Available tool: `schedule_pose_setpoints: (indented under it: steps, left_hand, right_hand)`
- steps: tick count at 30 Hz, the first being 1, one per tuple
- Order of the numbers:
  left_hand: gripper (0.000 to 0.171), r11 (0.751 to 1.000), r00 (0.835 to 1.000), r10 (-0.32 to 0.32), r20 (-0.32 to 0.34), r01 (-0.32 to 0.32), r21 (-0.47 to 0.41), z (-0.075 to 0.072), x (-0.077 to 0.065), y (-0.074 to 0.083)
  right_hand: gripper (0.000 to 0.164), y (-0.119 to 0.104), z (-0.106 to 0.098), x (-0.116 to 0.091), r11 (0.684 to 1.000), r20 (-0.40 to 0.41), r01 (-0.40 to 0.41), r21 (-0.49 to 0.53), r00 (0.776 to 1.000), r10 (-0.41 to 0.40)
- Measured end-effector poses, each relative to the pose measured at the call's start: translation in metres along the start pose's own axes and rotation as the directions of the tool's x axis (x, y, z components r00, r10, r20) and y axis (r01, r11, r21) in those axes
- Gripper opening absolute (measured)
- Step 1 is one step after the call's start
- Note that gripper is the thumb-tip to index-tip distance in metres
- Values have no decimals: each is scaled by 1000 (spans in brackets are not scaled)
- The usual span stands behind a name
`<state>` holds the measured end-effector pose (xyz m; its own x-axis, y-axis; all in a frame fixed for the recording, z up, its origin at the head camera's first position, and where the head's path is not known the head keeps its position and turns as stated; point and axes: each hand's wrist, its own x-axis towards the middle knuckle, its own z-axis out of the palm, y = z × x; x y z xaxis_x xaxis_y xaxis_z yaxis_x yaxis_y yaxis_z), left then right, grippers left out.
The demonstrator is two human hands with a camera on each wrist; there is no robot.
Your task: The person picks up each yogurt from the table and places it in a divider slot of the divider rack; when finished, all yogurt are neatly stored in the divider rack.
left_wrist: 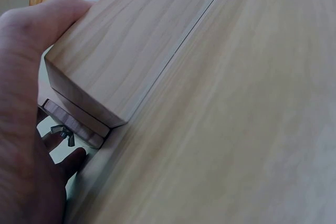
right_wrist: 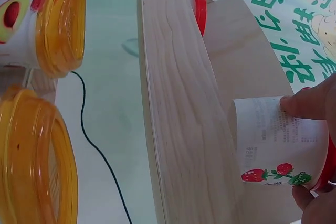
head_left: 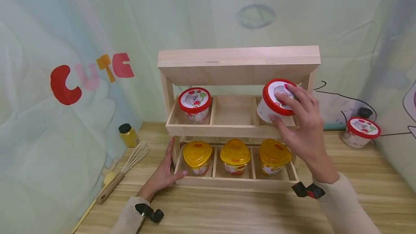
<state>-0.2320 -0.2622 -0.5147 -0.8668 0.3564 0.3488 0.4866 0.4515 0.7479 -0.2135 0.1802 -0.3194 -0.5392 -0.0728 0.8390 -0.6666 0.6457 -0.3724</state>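
Observation:
My right hand [head_left: 303, 120] grips a white tub with a red lid [head_left: 271, 98], fingers over the lid and thumb low on its side. The tub tilts at the upper right compartment of a two-tier wooden rack [head_left: 227, 131]; whether it touches the bottom cannot be told. In the right wrist view strawberries show on the tub's side [right_wrist: 273, 145]. At the rack's lower left corner rests my left hand [head_left: 164, 172], thumb over the front wall, straight fingers along the side. A similar red-lidded tub [head_left: 195, 104] sits in the upper left compartment.
Yellow-lidded cups [head_left: 235, 156] fill the lower tier's three compartments. Another red-lidded tub [head_left: 361, 131] stands right on the table, near a black cable. To the left lie a whisk [head_left: 130, 165] and a small yellow jar [head_left: 129, 136]. A wooden top panel [head_left: 238, 56] overhangs the upper tier.

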Motion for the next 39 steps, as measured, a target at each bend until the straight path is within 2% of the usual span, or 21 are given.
schedule_pose_setpoints:
  steps: [9,26,39]
  left_hand:
    - [135,999,1000,28,-3,-28,-38,1,0,0]
    - [135,1000,1000,5,-5,-5,-29,1,-1,2]
    - [137,1000,1000,0,-3,0,-17,0,0,1]
  right_hand:
    - [65,-10,20,10,1000,60,5,13,998,-6]
    - [56,-24,67,21,990,132,64,128,988,-81]
    - [54,-20,85,33,994,238,21,109,970,-47]
